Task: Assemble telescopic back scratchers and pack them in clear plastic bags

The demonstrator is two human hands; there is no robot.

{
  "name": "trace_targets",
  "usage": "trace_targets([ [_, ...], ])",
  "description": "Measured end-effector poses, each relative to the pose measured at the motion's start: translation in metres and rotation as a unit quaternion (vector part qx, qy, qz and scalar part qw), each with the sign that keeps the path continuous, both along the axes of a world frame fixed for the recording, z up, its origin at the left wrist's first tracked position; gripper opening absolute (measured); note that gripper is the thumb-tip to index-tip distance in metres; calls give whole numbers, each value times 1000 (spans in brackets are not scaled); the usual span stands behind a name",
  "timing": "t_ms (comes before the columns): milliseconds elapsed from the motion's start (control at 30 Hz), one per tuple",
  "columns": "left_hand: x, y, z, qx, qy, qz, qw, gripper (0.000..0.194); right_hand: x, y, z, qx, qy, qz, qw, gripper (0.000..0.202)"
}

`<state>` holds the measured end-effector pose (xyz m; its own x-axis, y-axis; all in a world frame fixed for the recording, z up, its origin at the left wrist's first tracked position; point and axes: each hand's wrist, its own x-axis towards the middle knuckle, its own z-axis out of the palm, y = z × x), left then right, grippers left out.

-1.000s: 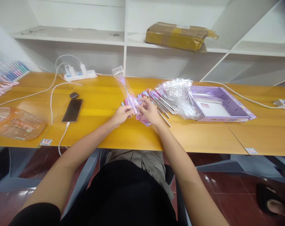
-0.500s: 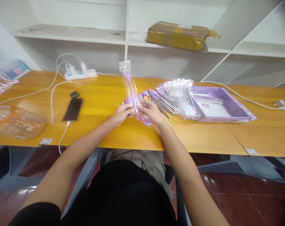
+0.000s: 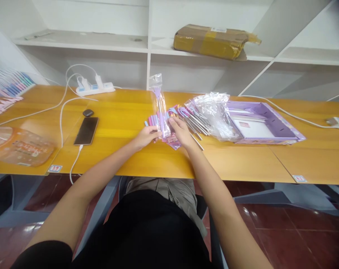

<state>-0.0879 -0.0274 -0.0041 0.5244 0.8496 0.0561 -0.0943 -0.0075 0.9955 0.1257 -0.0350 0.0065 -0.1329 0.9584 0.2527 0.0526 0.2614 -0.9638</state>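
The left hand (image 3: 147, 137) pinches the lower end of a clear bag (image 3: 155, 79) above the table (image 3: 130, 160), a purple stick (image 3: 162, 121) already inside; the right hand's (image 3: 182, 132) fingers lie together at its edge, grip unclear. Other sticks (image 3: 196, 125) seem unbagged, beside plastic bags (image 3: 214, 112). The table sticker (image 3: 55, 169) seemingly reads "39"; lettering on the orange pouch (image 3: 33, 147) is illegible.

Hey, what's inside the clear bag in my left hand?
Inside the clear bag is a purple-handled tool with a pronged head and metal rod. Your left hand covers the bag's lower left corner, hiding what's there.
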Motion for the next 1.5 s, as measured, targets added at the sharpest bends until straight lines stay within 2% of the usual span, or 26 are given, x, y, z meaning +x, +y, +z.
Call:
trace_targets([
  [133, 0, -5, 0, 28, 65, -109, 991, 32, 0, 0, 0, -8, 8, -38, 999, 68],
  [233, 2, -6, -2, 53, 84, -130, 987, 33, -2, -1, 0, -45, 45, -19, 998, 67],
  [300, 2, -3, -4, 51, 77, -88, 992, 36, -2, -4, 2, -76, 59, 27, 995, 67],
  [433, 0, 5, -3, 13, 41, 81, 996, 39, -1, -13, 10, -108, 25, 136, 984, 58],
  [500, -2, 7, 2, -18, 3, 138, 990, 38, -1, -18, 14, -112, -15, 204, 972, 52],
  [633, -2, 5, 14, -73, -83, 139, 984, 36, -8, -24, 15, -134, -77, 339, 928, 47],
  [767, 2, 2, 11, -86, -113, 129, 981, 24, -8, -25, 14, -166, -97, 402, 895, 43],
  [833, 4, 3, 4, -91, -110, 144, 979, 17, -1, -23, 14, -170, -114, 372, 905, 41],
  [867, 6, 3, 1, -93, -106, 155, 978, 16, 4, -20, 14, -159, -124, 329, 922, 41],
  [967, 8, 5, -8, -101, -84, 173, 976, 15, 23, -8, 11, -43, -163, 127, 977, 42],
  [1033, 9, 6, -12, -92, -66, 176, 978, 15, 39, 3, 6, 55, -211, 13, 976, 46],
  [1067, 9, 7, -13, -80, -56, 180, 979, 15, 47, 8, 3, 88, -243, -14, 966, 48],
  [1133, 8, 8, -16, -54, -36, 187, 980, 15, 62, 15, -2, 112, -301, -7, 947, 52],
  [1267, 7, 13, -21, -35, -3, 185, 982, 19, 84, 21, -10, 95, -348, 53, 931, 46],
  [1500, 5, 15, -26, -20, 2, 174, 985, 31, 83, 25, -18, 87, -348, 55, 932, 33],
])
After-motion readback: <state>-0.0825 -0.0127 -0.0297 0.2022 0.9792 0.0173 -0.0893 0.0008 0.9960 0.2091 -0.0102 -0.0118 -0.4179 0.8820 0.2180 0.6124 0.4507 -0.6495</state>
